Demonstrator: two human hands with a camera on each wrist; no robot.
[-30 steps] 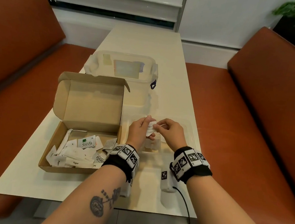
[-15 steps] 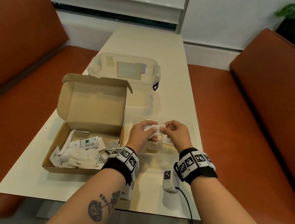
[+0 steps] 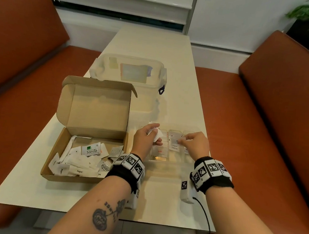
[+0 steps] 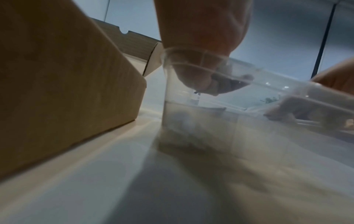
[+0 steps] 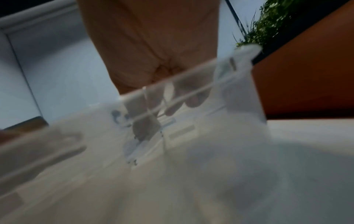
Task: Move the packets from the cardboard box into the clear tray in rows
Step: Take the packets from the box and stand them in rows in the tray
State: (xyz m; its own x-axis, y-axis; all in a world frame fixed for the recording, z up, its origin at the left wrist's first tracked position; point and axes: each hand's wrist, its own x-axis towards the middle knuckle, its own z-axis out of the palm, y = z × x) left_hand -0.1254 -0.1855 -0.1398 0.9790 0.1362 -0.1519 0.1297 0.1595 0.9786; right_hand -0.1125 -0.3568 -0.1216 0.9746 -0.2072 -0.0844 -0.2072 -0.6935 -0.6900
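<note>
The left hand (image 3: 145, 140) was over the left end of the clear tray (image 3: 195, 132); its fingers were curled round a small bunch of white packets (image 3: 155, 133), and those packets stuck up between thumb and fingers. The right hand (image 3: 196, 144) was over the right part of the tray; its fingertips were pinched on one small white packet (image 3: 182, 139) and held it low inside, just above the packets already lying there; the wrist view was too blurry to show if it touched them.

The next spot looked to be straight under the right hand, so that hand was nearer to it; the flat packets in the tray (image 3: 174, 143) lay with their long sides going away from the person, in rows next to each other, so I think the new one should go down the same way.

The cardboard box (image 3: 66, 176) sat just beside the tray on the left, with its lid standing up; many packets were still piled in it, some marked Stevia (image 3: 90, 150) and Sugar; so a lot of the job was left.

Behind them stood a bigger clear tub with a lid (image 3: 129, 70)
</note>
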